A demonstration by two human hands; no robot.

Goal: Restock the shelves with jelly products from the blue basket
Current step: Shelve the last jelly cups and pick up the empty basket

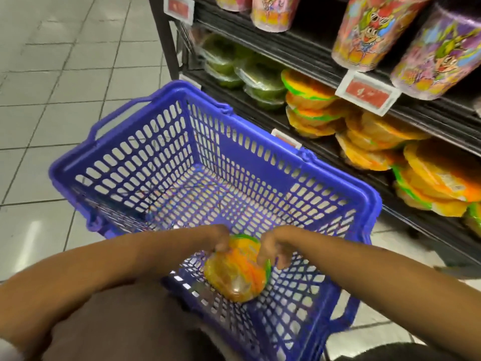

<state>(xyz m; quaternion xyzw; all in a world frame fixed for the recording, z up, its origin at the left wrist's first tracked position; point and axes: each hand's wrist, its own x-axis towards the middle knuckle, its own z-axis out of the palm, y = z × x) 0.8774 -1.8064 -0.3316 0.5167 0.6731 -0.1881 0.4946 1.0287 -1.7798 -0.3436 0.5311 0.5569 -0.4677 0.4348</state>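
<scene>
Both hands are down in the near end of the blue basket [145, 157]. My left hand [221, 241] pinches the upper-left edge of the jelly pack [236, 272], and my right hand [270, 252] has its fingers curled over the upper-right edge. So it's an edge grip on both sides, nothing under the pack. The pack is on or just above the basket floor, can't tell which. No other pack visible in the basket, so probably the last one.

Risks from here:
- The wrap looks glossy. An edge-only pinch could slip on the lift and drop the pack back onto the mesh.
- The orange jelly stacks [364, 136] on the low shelf lean and overlap. One more on top could slide a stack forward off the shelf.
- The price tag [367, 92] sticks out above that slot and is easy to clip going in.
- The green packs [250, 74] sit further left, so don't mix the rows.
</scene>
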